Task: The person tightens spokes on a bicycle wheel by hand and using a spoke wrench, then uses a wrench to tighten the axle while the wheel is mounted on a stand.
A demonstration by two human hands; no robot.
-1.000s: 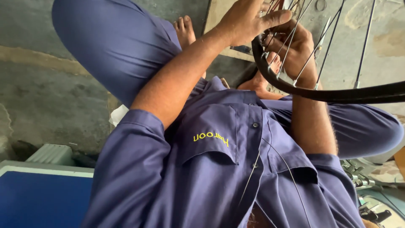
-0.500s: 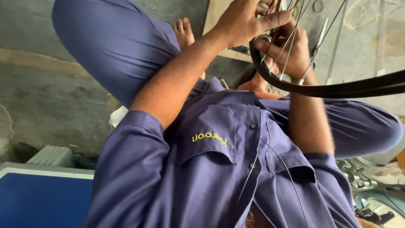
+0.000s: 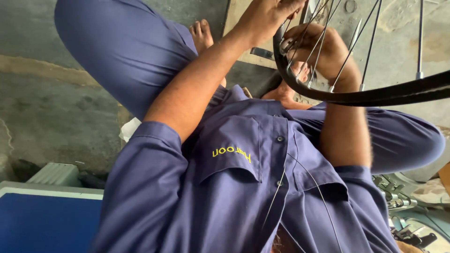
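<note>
A black bicycle wheel rim (image 3: 375,96) with thin metal spokes (image 3: 370,42) is held over my lap at the upper right. My left hand (image 3: 265,16) reaches up along the bare forearm and is closed on the rim's left edge at the top of the view. My right hand (image 3: 323,49) sits inside the rim, with its fingers curled around a spoke near where it meets the rim. I wear a blue work shirt (image 3: 225,187) and blue trousers (image 3: 126,51). The top edge of the view cuts off my left fingertips.
My bare foot (image 3: 202,33) rests on the grey concrete floor (image 3: 51,103). A blue box with a pale rim (image 3: 47,220) stands at the lower left. Metal tools (image 3: 398,206) lie at the lower right. A wooden board (image 3: 236,26) lies beyond my knees.
The rim's right side has risen a little and both hands have shifted slightly up with it. Both hands keep their hold.
</note>
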